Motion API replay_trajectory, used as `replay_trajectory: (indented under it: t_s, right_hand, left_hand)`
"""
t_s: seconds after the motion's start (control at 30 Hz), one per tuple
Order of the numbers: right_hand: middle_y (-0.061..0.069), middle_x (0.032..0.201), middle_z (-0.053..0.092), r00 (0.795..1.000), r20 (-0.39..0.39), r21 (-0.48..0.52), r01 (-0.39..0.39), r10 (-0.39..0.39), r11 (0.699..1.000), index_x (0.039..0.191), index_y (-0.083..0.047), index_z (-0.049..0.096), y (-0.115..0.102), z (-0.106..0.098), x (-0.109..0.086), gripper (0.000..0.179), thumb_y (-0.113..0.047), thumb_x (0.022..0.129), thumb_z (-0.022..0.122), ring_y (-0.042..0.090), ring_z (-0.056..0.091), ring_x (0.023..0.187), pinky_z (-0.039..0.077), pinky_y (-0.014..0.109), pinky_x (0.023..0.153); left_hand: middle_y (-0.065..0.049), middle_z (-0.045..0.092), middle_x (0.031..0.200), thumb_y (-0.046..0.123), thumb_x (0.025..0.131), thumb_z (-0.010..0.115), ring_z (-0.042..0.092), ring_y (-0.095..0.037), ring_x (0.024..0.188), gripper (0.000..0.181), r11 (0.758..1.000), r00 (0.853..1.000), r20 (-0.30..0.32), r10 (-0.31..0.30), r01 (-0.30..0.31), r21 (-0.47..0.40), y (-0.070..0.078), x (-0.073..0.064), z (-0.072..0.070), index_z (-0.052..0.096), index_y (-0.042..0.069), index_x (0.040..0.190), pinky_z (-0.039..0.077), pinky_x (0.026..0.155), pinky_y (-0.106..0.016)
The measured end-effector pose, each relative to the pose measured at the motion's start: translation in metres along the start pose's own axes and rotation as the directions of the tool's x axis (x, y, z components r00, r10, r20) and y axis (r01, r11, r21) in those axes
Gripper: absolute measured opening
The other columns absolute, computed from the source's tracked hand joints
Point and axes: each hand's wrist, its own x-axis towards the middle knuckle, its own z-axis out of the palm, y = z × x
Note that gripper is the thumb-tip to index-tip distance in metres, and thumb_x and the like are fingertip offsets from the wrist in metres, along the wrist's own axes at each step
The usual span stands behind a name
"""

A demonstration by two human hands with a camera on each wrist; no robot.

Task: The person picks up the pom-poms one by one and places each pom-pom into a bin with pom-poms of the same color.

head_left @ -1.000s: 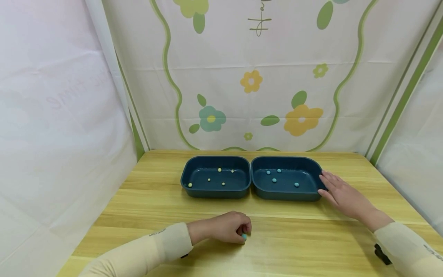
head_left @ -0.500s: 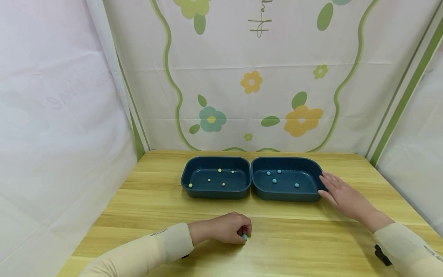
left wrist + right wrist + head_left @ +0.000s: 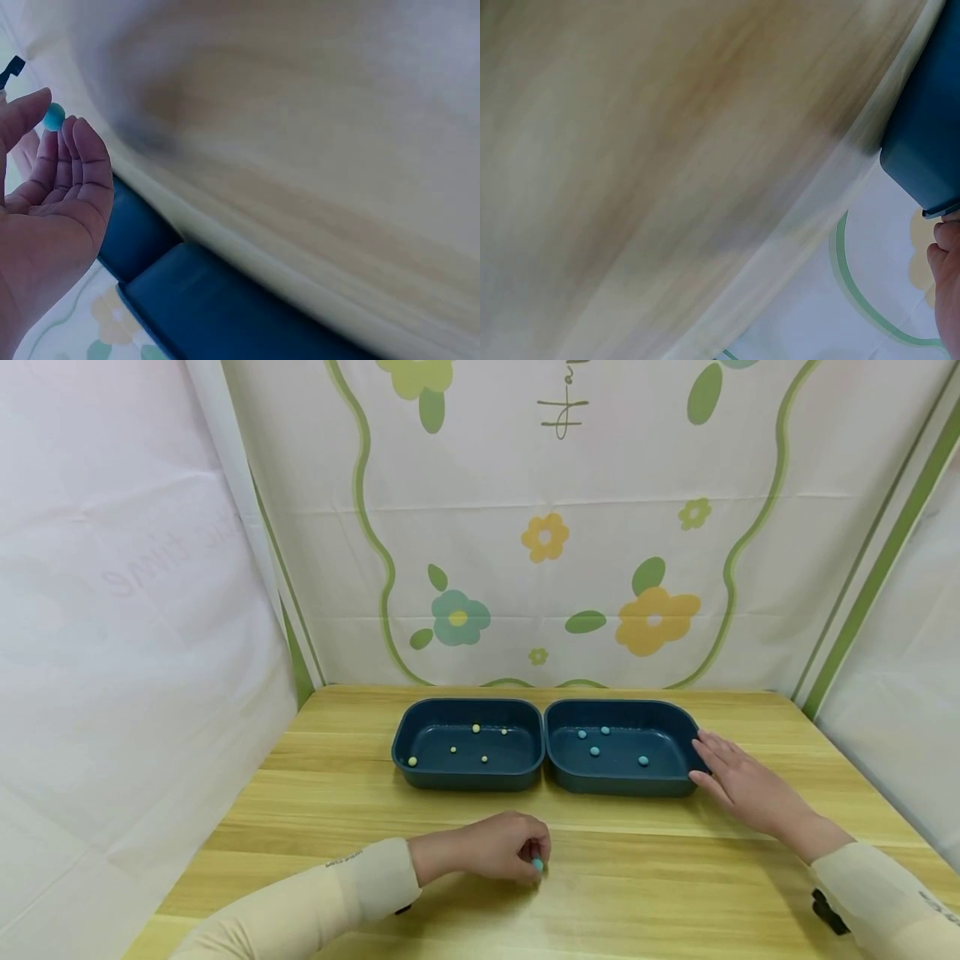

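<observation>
My left hand pinches a small turquoise ball between thumb and fingertips, low over the table in front of the trays. In the left wrist view the same turquoise ball sits at the tip of the thumb, the other fingers curving close to it. My right hand, fingers fairly straight, rests against the right end of the right dark blue tray. Several turquoise balls lie inside that tray.
The left dark blue tray stands end to end with the right one and holds several small yellow balls. Both are on a wooden table. A flower-printed cloth hangs behind, with white cloth at the left side.
My left hand, still pinching the turquoise ball, has moved slightly to the right and toward the trays. The right hand and both trays have stayed where they were.
</observation>
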Motion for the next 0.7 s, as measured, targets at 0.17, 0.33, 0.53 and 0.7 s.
replay_trajectory:
  t_s: [0.17, 0.33, 0.53, 0.7]
  right_hand:
    - [0.034, 0.146, 0.034, 1.0, 0.0, -0.002, 0.0, 0.0, 1.0, 0.141, 0.013, 0.04, 0.0, 0.0, 0.0, 0.061, -0.033, 0.103, 0.05, 0.047, 0.031, 0.135, 0.004, 0.036, 0.118]
    - [0.033, 0.146, 0.034, 1.0, -0.006, -0.005, 0.001, -0.001, 1.0, 0.14, 0.013, 0.041, -0.001, 0.0, 0.0, 0.06, -0.033, 0.102, 0.051, 0.047, 0.032, 0.134, 0.006, 0.036, 0.118]
    - [0.033, 0.146, 0.034, 1.0, -0.006, -0.009, -0.001, 0.001, 1.0, 0.14, 0.013, 0.04, 0.001, 0.001, 0.0, 0.061, -0.033, 0.102, 0.051, 0.047, 0.032, 0.134, 0.006, 0.037, 0.118]
    - [0.033, 0.146, 0.034, 1.0, -0.011, -0.012, 0.005, -0.005, 1.0, 0.141, 0.013, 0.04, 0.0, 0.001, 0.0, 0.061, -0.033, 0.102, 0.051, 0.046, 0.032, 0.135, 0.006, 0.037, 0.118]
  left_hand:
    - [0.012, 0.055, 0.083, 0.009, 0.088, 0.072, 0.051, 0.0, 0.076, 0.012, 1.0, 1.0, -0.026, -0.005, 0.006, 0.016, 0.006, 0.005, -0.008, 0.063, 0.013, 0.093, 0.046, 0.07, -0.012]
    - [0.009, 0.058, 0.084, 0.007, 0.088, 0.072, 0.053, -0.001, 0.075, 0.01, 0.999, 0.997, -0.063, 0.036, -0.036, 0.01, 0.012, 0.013, -0.017, 0.064, 0.009, 0.094, 0.047, 0.07, -0.011]
    - [0.009, 0.059, 0.087, 0.009, 0.09, 0.07, 0.053, 0.0, 0.077, 0.009, 0.998, 0.994, -0.098, 0.055, -0.053, 0.022, 0.019, 0.026, -0.026, 0.064, 0.008, 0.097, 0.046, 0.071, -0.011]
    - [0.009, 0.06, 0.09, 0.012, 0.091, 0.069, 0.053, 0.001, 0.078, 0.012, 0.998, 0.989, -0.132, 0.066, -0.064, 0.02, 0.024, 0.04, -0.032, 0.064, 0.007, 0.101, 0.047, 0.072, -0.011]
